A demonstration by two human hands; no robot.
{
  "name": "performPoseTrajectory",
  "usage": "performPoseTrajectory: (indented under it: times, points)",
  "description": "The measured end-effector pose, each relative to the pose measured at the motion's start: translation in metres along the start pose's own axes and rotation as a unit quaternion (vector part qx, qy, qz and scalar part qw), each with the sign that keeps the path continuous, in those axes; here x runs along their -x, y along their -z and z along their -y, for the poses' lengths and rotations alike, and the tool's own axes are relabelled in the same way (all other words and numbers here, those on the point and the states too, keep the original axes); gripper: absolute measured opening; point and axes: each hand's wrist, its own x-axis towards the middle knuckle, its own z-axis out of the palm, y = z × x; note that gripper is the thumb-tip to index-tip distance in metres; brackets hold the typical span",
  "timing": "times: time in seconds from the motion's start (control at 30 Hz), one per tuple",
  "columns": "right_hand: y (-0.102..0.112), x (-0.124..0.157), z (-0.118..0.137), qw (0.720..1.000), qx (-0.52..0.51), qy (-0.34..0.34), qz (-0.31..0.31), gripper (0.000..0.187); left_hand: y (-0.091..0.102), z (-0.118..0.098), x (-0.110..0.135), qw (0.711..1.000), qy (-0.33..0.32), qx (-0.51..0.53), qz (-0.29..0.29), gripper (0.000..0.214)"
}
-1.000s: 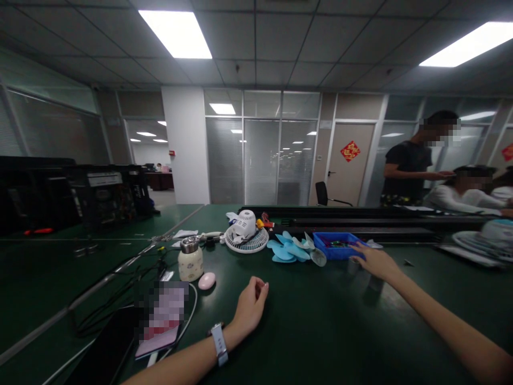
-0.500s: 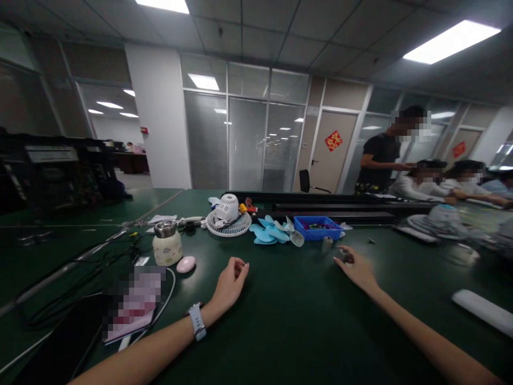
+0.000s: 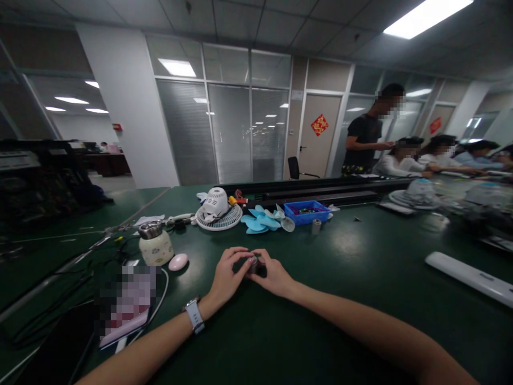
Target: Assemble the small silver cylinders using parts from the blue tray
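Note:
In the head view, my left hand (image 3: 227,276) and my right hand (image 3: 276,276) meet in front of me over the green table. Between their fingertips is a small grey metal cylinder (image 3: 254,266), mostly covered by the fingers. Both hands are closed around it, thumbs on the near side. A second, similar metal cylinder (image 3: 316,226) stands upright farther back to the right. Behind my hands lie light-blue fan blades (image 3: 261,221), next to a blue bin (image 3: 306,218) holding small parts.
A white fan housing (image 3: 216,203) rests on a round grille (image 3: 224,222). To the left are a cream bottle (image 3: 156,248), a pink oval object (image 3: 178,262), cables and a phone-like device. A long white object (image 3: 468,275) lies right. Several people are at the far right.
My right hand has come left from beside the blue bin, bringing the metal cylinder to my left hand. Both hands now meet around it. The camera view has shifted slightly.

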Motion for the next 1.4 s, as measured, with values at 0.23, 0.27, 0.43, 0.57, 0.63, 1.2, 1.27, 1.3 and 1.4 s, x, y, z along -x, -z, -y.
performPoseTrajectory:
  times: [0.23, 0.27, 0.43, 0.57, 0.63, 1.2, 1.27, 1.3, 1.4]
  points:
    - [-0.002, 0.002, -0.006, 1.000, 0.007, -0.001, -0.006, 0.047, 0.016, -0.006, -0.023, 0.996, 0.010, -0.056, 0.062, 0.022]
    - [-0.002, 0.002, -0.006, 1.000, 0.004, -0.005, -0.007, 0.047, 0.019, -0.007, -0.025, 0.997, 0.004, -0.056, 0.052, 0.022]
    - [-0.001, 0.000, -0.005, 1.000, -0.021, -0.008, -0.009, 0.044, 0.028, 0.008, -0.019, 0.996, 0.055, -0.061, -0.014, 0.030]
    - [-0.001, 0.001, -0.001, 0.998, -0.061, -0.010, -0.029, 0.042, 0.015, 0.036, -0.009, 0.986, 0.082, -0.115, 0.088, 0.027]
    - [0.006, 0.003, -0.003, 0.995, -0.077, -0.024, -0.050, 0.042, 0.007, 0.045, -0.007, 0.980, 0.073, -0.142, 0.116, 0.027]
    - [0.191, 0.052, -0.147, 0.881, 0.245, -0.240, -0.326, 0.053, 0.003, 0.046, -0.008, 0.991, 0.124, -0.050, 0.016, 0.045]
    - [0.176, 0.048, -0.126, 0.846, 0.315, -0.202, -0.380, 0.065, 0.003, 0.046, -0.008, 0.989, 0.145, -0.038, 0.006, 0.043]
    - [0.166, 0.045, -0.112, 0.833, 0.348, -0.167, -0.398, 0.068, 0.003, 0.047, -0.008, 0.988, 0.151, -0.035, 0.001, 0.041]
    - [0.123, 0.030, -0.061, 0.886, 0.352, -0.028, -0.300, 0.051, 0.002, 0.050, -0.008, 0.988, 0.153, -0.028, -0.005, 0.034]
